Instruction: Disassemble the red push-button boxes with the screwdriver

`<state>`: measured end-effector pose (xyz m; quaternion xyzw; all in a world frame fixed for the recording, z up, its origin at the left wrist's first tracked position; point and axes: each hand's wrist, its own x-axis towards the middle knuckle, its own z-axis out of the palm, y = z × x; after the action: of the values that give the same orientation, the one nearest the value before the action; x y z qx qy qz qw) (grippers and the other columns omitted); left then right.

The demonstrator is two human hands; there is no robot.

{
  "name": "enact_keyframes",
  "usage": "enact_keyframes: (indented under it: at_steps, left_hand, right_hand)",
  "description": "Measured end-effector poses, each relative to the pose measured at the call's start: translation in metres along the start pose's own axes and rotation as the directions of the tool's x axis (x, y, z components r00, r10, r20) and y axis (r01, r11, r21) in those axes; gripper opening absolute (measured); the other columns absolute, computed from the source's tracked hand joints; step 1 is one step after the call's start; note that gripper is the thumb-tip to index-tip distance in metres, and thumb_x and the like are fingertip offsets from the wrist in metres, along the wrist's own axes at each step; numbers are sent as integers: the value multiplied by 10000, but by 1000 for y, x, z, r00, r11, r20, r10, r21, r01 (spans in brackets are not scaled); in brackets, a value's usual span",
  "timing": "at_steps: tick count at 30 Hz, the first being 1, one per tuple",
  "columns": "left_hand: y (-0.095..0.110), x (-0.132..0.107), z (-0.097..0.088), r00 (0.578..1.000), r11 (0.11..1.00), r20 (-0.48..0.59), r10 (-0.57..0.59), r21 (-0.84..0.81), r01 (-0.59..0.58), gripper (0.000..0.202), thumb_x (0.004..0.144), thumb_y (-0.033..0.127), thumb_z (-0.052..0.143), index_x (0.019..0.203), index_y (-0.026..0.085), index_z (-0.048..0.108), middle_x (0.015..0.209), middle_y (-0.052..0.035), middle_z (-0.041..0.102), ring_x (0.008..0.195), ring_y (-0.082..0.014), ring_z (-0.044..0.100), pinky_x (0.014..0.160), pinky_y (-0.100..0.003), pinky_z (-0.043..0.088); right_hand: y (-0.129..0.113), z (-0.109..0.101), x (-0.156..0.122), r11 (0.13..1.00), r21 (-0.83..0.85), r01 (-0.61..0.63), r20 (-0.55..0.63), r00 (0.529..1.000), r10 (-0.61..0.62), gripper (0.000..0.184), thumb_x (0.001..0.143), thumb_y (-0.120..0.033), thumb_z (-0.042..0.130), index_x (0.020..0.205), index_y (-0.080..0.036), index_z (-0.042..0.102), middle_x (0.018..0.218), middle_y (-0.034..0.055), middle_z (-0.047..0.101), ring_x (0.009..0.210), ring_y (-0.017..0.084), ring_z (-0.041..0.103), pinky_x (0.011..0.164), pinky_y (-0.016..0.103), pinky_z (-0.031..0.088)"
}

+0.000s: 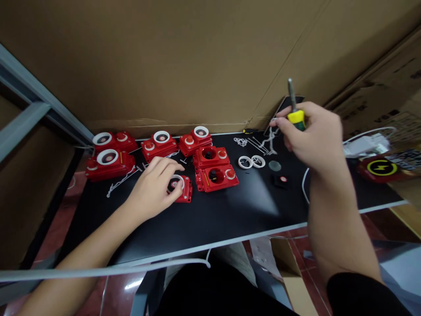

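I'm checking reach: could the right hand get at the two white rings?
Probably yes: the white rings lie uncovered on the table, though a screwdriver in the right hand may hamper it.

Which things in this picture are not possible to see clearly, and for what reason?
Head view:
Red box under the left hand: partly covered by that hand.
White cord near the right hand: too blurred.
Black flat thing behind the right hand: partly covered by it.
Printed carton: most print too blurred.
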<state>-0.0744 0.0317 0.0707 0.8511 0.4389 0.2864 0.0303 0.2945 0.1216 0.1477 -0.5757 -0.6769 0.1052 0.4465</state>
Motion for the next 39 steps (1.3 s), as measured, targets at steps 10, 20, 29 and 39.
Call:
enact_keyframes:
  at_steps: [10,20,29,39]
  left_hand:
    - [-37,-10,-12,902,985,416,-115,-73,159,883,764,416,967,1518,216,553,1517,-168,652,1431,-426,636,1199,-560,539]
    - [-25,-6,-3,876,981,464,-129,-70,182,566,785,252,919,1254,212,605,1245,-107,701,1190,-358,709,1031,-488,585]
    - [-28,-5,-9,867,983,484,-120,-67,174,465,873,298,860,1245,210,595,1254,-100,681,1193,-338,704,1029,-454,571]
    - [-24,6,-10,912,946,403,-77,-259,194,389,928,501,871,1187,252,721,1108,-38,690,965,-255,709,877,-368,591]
  right_hand:
    - [56,57,51,953,-302,9,121,992,29,101,863,-155,710,925,-224,750,1060,162,861,1022,350,788,959,460,581]
    - [58,52,45,928,-371,45,54,998,-27,154,923,-290,663,1000,-189,750,1182,249,761,1234,438,698,1128,604,531]
    - [14,9,-68,986,60,157,304,938,-167,402,981,-415,767,1362,-293,798,1098,77,747,991,276,755,891,444,641]
    - [-32,26,-60,789,611,-68,110,994,1,410,780,-444,1036,1047,-308,756,928,48,851,879,285,848,688,379,679]
